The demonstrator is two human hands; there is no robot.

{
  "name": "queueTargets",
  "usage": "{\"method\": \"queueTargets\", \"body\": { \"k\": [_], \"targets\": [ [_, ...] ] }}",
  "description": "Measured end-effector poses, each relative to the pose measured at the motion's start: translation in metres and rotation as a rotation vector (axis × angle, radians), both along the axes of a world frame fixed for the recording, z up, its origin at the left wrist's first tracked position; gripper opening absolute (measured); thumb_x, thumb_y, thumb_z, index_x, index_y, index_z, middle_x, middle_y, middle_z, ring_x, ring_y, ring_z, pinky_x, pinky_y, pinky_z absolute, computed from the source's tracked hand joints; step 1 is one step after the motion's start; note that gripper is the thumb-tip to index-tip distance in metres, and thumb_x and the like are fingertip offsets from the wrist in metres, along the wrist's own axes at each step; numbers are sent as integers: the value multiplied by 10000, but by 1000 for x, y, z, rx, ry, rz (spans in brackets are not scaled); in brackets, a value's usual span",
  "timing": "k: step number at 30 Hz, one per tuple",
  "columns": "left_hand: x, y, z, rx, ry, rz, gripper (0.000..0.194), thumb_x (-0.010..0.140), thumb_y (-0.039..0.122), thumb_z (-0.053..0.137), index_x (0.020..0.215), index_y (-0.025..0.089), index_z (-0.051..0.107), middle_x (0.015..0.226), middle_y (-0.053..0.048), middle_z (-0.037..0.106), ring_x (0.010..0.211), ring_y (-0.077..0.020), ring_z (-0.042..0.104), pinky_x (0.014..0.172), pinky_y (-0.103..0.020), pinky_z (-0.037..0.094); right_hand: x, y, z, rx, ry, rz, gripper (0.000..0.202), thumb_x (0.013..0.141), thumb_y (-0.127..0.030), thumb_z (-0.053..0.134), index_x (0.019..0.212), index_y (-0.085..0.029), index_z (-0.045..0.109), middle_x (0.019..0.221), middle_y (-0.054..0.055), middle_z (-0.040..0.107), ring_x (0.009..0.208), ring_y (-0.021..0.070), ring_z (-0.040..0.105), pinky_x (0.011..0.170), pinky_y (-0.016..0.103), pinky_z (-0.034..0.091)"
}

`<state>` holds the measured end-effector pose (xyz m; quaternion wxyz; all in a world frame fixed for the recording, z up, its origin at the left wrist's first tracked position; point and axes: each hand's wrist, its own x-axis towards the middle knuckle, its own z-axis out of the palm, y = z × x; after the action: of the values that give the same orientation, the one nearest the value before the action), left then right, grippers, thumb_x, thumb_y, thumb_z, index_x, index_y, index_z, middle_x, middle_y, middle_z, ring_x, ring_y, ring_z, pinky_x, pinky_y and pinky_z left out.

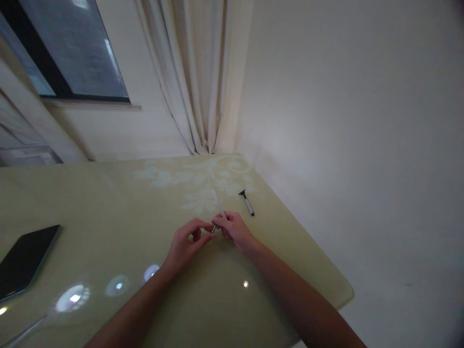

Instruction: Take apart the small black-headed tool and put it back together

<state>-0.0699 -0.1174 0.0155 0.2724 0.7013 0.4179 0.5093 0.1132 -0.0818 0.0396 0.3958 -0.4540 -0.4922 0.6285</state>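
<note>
1. The right hand (235, 228) pinches a slim white stick-like tool (218, 200), perhaps a pen or a razor handle, fingers closed around its lower part; the white shaft rises up and away from the knuckles, above the table and clear of it.
2. The left hand (186, 244) meets it from the other side; thumb and forefinger are closed on a small dark end piece (213, 227) at the near tip of the tool; whether that piece is attached or loose cannot be told.
3. Judging by its thinness, the tool is light and stiff, likely smooth plastic and a little slippery; a fingertip pinch close to the dark end should steady it best, since the far end is free to swing.
4. The end piece is tiny and easily dropped; it probably wants a firm pinch on its sides.
5. A disposable razor (247, 202) lies on the glossy yellow-green table (108, 203), just beyond the right hand; a dark phone (25, 261) lies well apart at the left edge.
</note>
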Motion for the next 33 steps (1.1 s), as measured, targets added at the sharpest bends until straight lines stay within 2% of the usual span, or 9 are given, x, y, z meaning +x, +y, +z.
{"method": "queueTargets", "body": {
  "k": [4,8,11,17,22,26,29,33],
  "targets": [
    [1,0,0,-96,5,48,252,852,343,792,1066,221,745,801,16,689,579,-105,498,558,-216,428,-1,0,-3,229,-152,-32,188,820,-340,678,765,-167,731,662,-7,624,629,131,531,611,252,398],
    [3,-1,2,-134,57,69,369,856,340,767,1206,235,717,877,12,698,559,-96,488,557,-220,438,-2,-1,-4,316,-195,-28,196,852,-313,646,845,-168,778,745,11,689,742,166,611,731,278,457],
    [4,-2,2,-110,111,79,378,885,331,727,1256,255,712,894,10,689,556,-95,484,563,-221,440,-3,-3,-4,312,-179,-5,204,836,-293,659,911,-165,799,778,21,714,753,173,628,733,282,475],
    [4,-1,-1,5,160,113,374,909,337,722,1276,264,723,881,11,658,548,-86,473,567,-217,439,-6,-5,-4,245,-77,2,184,769,-276,714,907,-167,768,830,35,725,785,181,648,715,283,520],
    [4,-2,-2,20,158,102,411,902,342,739,1305,268,706,864,16,645,542,-85,472,546,-208,437,-7,-4,-4,136,24,2,296,721,-277,769,993,-167,729,767,0,691,711,158,652,676,272,529],
    [5,-1,-1,16,123,72,382,878,312,754,1252,247,714,868,14,652,548,-86,482,550,-209,447,-5,-5,-4,73,91,44,401,717,-316,807,1073,-156,716,801,9,707,762,168,687,699,275,531],
    [5,0,0,20,96,74,316,872,290,744,1181,226,721,843,19,637,541,-83,479,534,-204,430,-5,-6,-4,63,101,58,437,698,-300,834,1096,-162,718,838,5,703,790,160,682,724,274,530],
    [5,0,1,18,78,45,346,866,285,754,1203,223,704,842,18,633,554,-86,483,544,-206,430,-6,-7,-2,72,126,73,481,665,-279,860,1113,-173,721,851,-2,694,773,147,647,717,271,523]
  ]
}}
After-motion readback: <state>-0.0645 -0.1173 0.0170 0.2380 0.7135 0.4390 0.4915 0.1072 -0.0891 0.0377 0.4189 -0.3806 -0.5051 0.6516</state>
